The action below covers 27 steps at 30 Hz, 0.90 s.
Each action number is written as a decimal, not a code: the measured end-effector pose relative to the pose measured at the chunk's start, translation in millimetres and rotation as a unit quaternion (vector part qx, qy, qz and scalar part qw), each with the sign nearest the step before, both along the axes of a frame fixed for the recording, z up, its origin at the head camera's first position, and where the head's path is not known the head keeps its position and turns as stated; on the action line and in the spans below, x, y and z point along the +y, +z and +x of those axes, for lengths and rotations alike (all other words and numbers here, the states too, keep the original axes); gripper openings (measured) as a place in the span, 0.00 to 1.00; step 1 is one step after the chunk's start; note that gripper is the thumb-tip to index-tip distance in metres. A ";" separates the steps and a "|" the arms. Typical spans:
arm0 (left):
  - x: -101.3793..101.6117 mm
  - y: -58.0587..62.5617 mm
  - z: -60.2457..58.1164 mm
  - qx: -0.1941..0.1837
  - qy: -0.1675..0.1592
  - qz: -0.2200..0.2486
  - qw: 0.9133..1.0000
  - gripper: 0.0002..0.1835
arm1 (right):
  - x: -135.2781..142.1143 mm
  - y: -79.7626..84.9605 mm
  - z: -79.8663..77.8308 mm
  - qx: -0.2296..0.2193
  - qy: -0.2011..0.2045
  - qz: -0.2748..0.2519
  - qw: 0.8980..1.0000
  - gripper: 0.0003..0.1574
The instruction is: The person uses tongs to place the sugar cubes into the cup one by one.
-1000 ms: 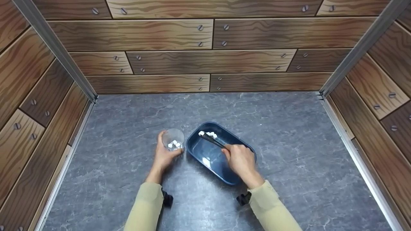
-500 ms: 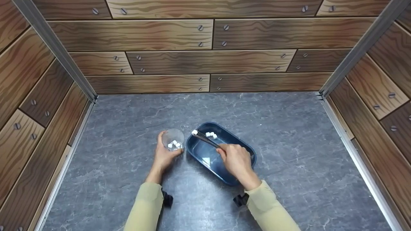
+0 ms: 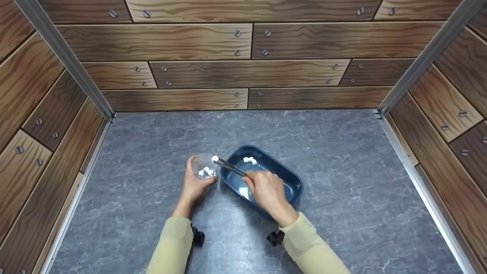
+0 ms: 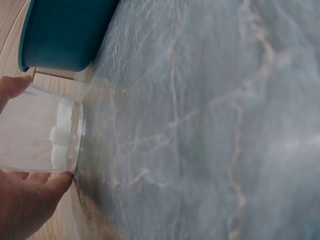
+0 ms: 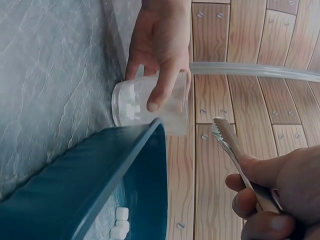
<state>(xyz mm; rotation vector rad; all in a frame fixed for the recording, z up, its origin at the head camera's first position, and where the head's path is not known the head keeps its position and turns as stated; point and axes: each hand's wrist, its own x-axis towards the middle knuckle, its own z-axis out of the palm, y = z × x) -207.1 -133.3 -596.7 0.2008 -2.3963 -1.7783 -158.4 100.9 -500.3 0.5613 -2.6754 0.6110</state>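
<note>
My left hand [image 3: 193, 187] holds a clear cup [image 3: 198, 161] upright on the grey surface, thumb on one side and fingers round the other. Several small white cubes [image 4: 60, 135] lie at the cup's bottom. My right hand [image 3: 267, 192] grips metal tongs [image 3: 233, 167] with toothed tips, seen side-on in the right wrist view. A single white cube [image 3: 215, 158] sits in the tips, over the cup's right rim in the head view; the right wrist view hides it. Under the tongs stands a blue tub [image 3: 279, 166] with a few white cubes [image 3: 250, 160] at its far end.
The tub stands right beside the cup, its raised wall [image 5: 145, 185] between the cup and my right hand. Wood-patterned panels [image 3: 243, 72] close off the back and both sides of the grey marbled surface [image 3: 152, 152].
My right hand has moved left with the tongs, carrying the pinched cube from inside the tub, across its rim, to the cup. My left hand and the cup stay in place.
</note>
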 end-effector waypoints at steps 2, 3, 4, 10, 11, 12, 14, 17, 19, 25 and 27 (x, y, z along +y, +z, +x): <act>-0.2 -0.2 -0.1 0.003 -0.002 0.004 1.000 0.55 | -3.2 -0.7 0.4 0.011 0.006 0.001 1.000 0.09; -0.3 -0.5 -0.2 0.004 -0.002 0.005 1.000 0.55 | -4.7 -1.0 0.7 0.013 0.009 0.000 1.000 0.09; -0.5 -0.8 -0.1 0.005 -0.003 0.007 1.000 0.55 | -5.9 -1.3 1.1 0.015 0.011 0.001 1.000 0.08; -0.6 -1.7 -1.0 0.015 -0.003 0.014 1.000 0.54 | -8.1 -2.5 4.0 -0.005 0.010 0.000 1.000 0.13; -0.6 -1.7 -1.2 0.016 -0.004 0.016 1.000 0.54 | -7.4 -2.8 4.3 -0.009 0.008 0.000 1.000 0.14; -0.7 -1.7 -1.2 0.017 -0.005 0.015 1.000 0.54 | -6.3 -3.2 4.2 -0.010 0.007 -0.002 1.000 0.15; -0.8 -2.0 -1.2 0.018 -0.007 0.014 1.000 0.54 | -3.3 -3.6 3.7 -0.014 0.003 -0.003 1.000 0.17; -0.7 -2.4 -1.2 0.017 -0.007 0.013 1.000 0.54 | 2.8 -4.7 2.2 -0.025 -0.007 -0.005 1.000 0.18; -0.5 -2.5 -1.1 0.016 -0.007 0.015 1.000 0.54 | 7.2 -5.1 1.0 -0.035 -0.016 -0.004 0.999 0.19; -0.6 -2.3 -0.1 0.020 -0.006 0.016 1.000 0.55 | 21.5 -7.8 -1.7 -0.063 -0.054 -0.004 0.997 0.21; -0.6 -2.1 -0.1 0.018 -0.006 0.015 1.000 0.55 | 26.4 -9.2 -2.5 -0.069 -0.067 -0.007 0.995 0.22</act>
